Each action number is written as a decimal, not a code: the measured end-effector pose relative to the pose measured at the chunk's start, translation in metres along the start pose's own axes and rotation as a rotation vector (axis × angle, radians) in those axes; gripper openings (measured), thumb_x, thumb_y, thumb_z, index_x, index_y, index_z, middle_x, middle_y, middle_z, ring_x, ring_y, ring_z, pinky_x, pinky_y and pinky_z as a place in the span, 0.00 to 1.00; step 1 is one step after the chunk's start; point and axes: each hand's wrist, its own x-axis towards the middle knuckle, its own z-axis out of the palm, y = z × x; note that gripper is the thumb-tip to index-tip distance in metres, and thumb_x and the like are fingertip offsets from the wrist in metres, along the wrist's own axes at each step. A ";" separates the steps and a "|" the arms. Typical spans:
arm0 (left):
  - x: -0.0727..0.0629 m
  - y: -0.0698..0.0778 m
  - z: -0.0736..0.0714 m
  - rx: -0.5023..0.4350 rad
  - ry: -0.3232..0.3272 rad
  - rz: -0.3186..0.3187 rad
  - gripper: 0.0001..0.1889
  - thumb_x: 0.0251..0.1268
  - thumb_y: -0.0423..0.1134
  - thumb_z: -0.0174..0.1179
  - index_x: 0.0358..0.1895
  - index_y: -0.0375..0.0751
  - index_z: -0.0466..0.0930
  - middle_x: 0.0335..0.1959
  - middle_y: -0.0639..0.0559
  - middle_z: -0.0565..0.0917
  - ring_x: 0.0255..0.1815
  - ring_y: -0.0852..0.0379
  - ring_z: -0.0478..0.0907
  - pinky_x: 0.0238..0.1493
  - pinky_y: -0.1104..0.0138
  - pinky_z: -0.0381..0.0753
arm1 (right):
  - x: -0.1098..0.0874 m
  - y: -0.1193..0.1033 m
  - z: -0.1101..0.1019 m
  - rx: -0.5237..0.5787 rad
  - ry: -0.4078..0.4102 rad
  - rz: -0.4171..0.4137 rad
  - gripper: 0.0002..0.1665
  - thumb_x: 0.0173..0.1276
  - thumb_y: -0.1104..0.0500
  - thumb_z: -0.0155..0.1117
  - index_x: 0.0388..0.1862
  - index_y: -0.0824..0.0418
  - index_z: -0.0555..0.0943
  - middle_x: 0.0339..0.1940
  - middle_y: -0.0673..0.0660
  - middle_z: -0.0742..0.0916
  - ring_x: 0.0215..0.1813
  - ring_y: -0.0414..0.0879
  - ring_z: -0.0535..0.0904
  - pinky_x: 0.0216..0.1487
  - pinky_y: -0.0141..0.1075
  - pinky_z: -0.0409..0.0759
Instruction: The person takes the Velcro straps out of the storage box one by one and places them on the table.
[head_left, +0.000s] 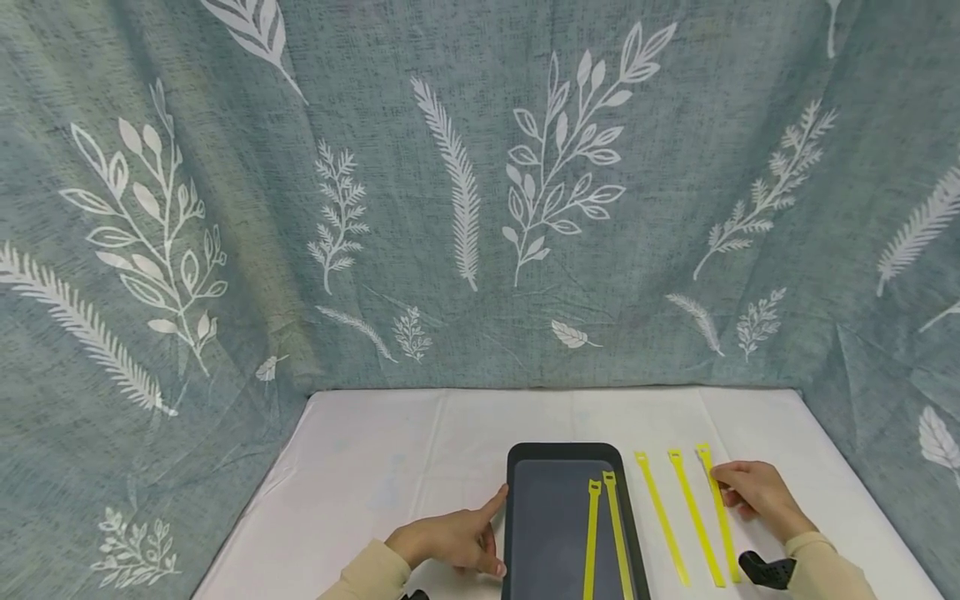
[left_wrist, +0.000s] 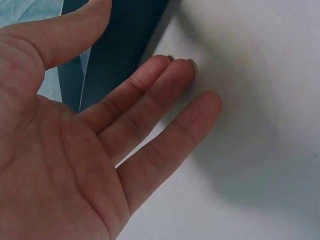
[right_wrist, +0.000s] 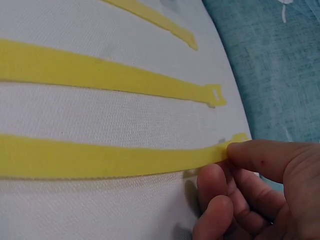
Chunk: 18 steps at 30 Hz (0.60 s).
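Note:
My right hand [head_left: 757, 496] pinches the rightmost yellow hook-and-loop cable tie [head_left: 724, 533] just below its slotted head. In the right wrist view, thumb and fingertips meet on that tie [right_wrist: 110, 159], which runs along the white cloth. Two more yellow ties, a middle one [head_left: 696, 521] and a left one [head_left: 663, 525], lie beside it in a slanted row. My left hand [head_left: 457, 537] is at the left side of a dark tray [head_left: 551, 542], index fingertip and thumb at its rim. In the left wrist view, the other fingers [left_wrist: 170, 135] extend loosely over the white cloth.
Inside the tray, two yellow ties [head_left: 591, 542] lie lengthwise along its right half. A white cloth [head_left: 375, 467] covers the table. Behind and at both sides hangs a blue-green curtain [head_left: 450, 333] with white leaf prints.

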 end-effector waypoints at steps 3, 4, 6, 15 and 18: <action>0.001 0.000 0.000 0.011 -0.006 -0.004 0.57 0.63 0.37 0.71 0.83 0.43 0.34 0.32 0.55 0.81 0.27 0.61 0.74 0.25 0.67 0.74 | -0.001 0.000 -0.002 -0.022 -0.023 -0.026 0.24 0.69 0.54 0.60 0.52 0.75 0.80 0.21 0.51 0.83 0.25 0.42 0.77 0.29 0.36 0.77; 0.002 0.000 0.000 0.014 -0.006 -0.005 0.57 0.63 0.37 0.71 0.83 0.44 0.34 0.32 0.55 0.81 0.27 0.61 0.74 0.25 0.67 0.75 | -0.002 -0.001 -0.003 -0.029 -0.028 -0.037 0.24 0.70 0.54 0.60 0.51 0.75 0.81 0.21 0.51 0.83 0.25 0.42 0.77 0.29 0.36 0.77; 0.002 0.000 -0.001 0.015 -0.007 -0.011 0.57 0.63 0.37 0.71 0.84 0.44 0.34 0.32 0.55 0.81 0.27 0.61 0.74 0.25 0.67 0.75 | -0.002 -0.002 -0.004 -0.043 -0.039 -0.056 0.21 0.71 0.54 0.59 0.48 0.73 0.81 0.21 0.51 0.83 0.25 0.42 0.76 0.28 0.36 0.76; 0.003 0.001 -0.001 -0.001 -0.009 -0.029 0.57 0.63 0.36 0.71 0.84 0.45 0.34 0.33 0.54 0.81 0.28 0.59 0.74 0.26 0.65 0.74 | 0.000 -0.005 -0.007 -0.099 -0.067 -0.094 0.18 0.74 0.54 0.58 0.48 0.68 0.82 0.22 0.51 0.82 0.24 0.42 0.76 0.26 0.35 0.73; 0.003 0.001 -0.001 0.005 -0.008 -0.032 0.57 0.63 0.36 0.71 0.84 0.45 0.35 0.33 0.55 0.81 0.28 0.59 0.74 0.26 0.66 0.74 | 0.001 -0.003 -0.006 -0.101 -0.073 -0.095 0.18 0.73 0.53 0.58 0.48 0.67 0.82 0.23 0.51 0.82 0.24 0.42 0.77 0.25 0.35 0.73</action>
